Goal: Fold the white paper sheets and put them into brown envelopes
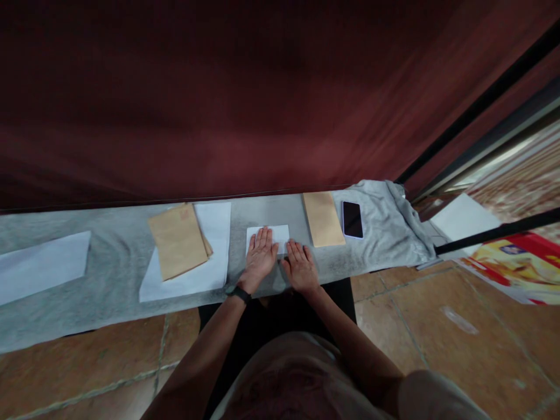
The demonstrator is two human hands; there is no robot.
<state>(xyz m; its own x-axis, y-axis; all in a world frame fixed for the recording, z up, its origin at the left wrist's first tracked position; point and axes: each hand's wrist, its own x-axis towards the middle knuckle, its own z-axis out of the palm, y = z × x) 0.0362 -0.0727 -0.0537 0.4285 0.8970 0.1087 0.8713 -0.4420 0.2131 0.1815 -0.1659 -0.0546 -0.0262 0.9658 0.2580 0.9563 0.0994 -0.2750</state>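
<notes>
A small white sheet of paper (280, 232), perhaps folded, lies on the grey cloth in front of me. My left hand (261, 252) rests flat over its left part, fingers stretched out and pointing away from me. My right hand (301, 267) lies flat at the sheet's right edge, its fingertips close to the lower right corner, fingers extended. Neither hand grips anything. Part of the paper is hidden under the left hand. To the right of my hands lies a brown envelope (324, 220).
A grey cloth (116, 245) covers the narrow table. On the left, brown envelopes (179, 242) lie over white paper sheets (216, 251), with another white sheet (48, 262) farther left. A phone (352, 220) is at right. Behind hangs a dark red curtain (245, 116); a colourful box (520, 262) stands right.
</notes>
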